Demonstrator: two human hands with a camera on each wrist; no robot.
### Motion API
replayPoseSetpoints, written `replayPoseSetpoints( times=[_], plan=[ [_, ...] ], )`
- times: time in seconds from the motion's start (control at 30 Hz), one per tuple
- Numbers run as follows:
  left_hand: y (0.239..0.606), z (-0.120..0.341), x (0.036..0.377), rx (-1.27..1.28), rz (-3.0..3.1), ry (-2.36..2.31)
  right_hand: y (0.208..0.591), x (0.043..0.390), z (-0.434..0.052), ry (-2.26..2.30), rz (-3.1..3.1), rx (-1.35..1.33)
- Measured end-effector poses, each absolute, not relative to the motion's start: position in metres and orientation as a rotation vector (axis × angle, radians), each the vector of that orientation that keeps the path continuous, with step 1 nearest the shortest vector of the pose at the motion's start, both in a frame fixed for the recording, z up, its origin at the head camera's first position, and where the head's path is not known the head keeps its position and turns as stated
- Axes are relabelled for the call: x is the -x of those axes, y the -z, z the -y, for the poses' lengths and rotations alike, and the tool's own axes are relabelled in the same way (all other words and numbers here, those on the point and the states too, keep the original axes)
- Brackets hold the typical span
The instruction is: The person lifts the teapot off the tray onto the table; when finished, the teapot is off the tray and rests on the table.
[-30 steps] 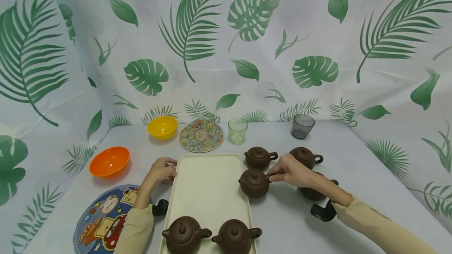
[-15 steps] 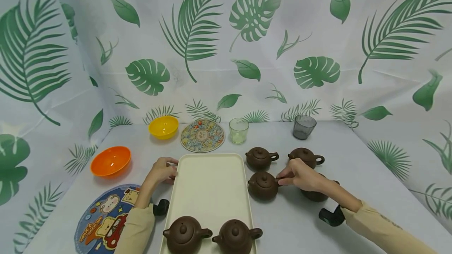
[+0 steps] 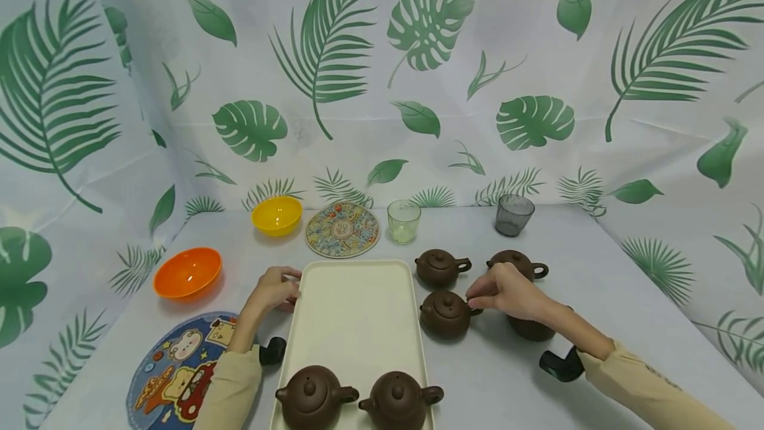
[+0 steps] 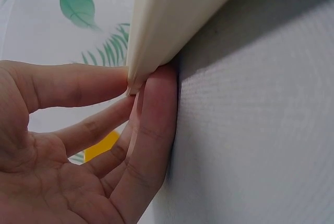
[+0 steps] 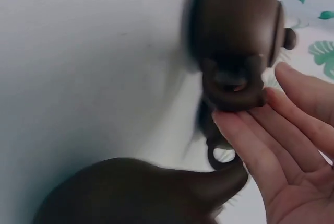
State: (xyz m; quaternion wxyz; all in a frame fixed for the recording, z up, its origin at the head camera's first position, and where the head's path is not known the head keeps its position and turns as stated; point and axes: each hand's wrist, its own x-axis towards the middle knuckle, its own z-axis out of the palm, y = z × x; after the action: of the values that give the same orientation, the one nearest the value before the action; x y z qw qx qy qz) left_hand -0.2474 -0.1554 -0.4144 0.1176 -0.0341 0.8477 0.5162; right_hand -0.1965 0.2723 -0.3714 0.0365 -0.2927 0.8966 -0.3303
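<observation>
My left hand pinches the left edge of a cream tray. In the left wrist view the thumb lies against the side of its rim, fingers underneath. Two dark brown teapots stand at the tray's near end. Just right of the tray another brown teapot sits upright on the table, its spout toward the tray. My right hand is at its handle. In the right wrist view the fingers extend straight beside the handle, with the thumb apart from it.
Two more teapots stand behind, and a third is partly hidden by the right hand. Two glasses, a patterned round mat, a yellow bowl, an orange bowl and a blue mat lie around the tray.
The right hand has moved the teapot rightward, from the tray's right edge onto the table, and its fingers have loosened from the handle. The left hand has stayed at the tray.
</observation>
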Motion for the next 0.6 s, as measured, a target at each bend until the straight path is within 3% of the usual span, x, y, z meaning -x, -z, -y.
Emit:
replayPoseSetpoints(
  times=[0.3,0.6],
  plan=[
    [0.415,0.156,0.248,0.095,-2.474,-1.520,0.358,0.177,-0.245,1.284,-2.865,0.865],
    [0.414,0.155,0.249,0.111,-2.479,-1.508,0.369,0.138,-0.207,1.385,-2.503,0.934]
  ],
)
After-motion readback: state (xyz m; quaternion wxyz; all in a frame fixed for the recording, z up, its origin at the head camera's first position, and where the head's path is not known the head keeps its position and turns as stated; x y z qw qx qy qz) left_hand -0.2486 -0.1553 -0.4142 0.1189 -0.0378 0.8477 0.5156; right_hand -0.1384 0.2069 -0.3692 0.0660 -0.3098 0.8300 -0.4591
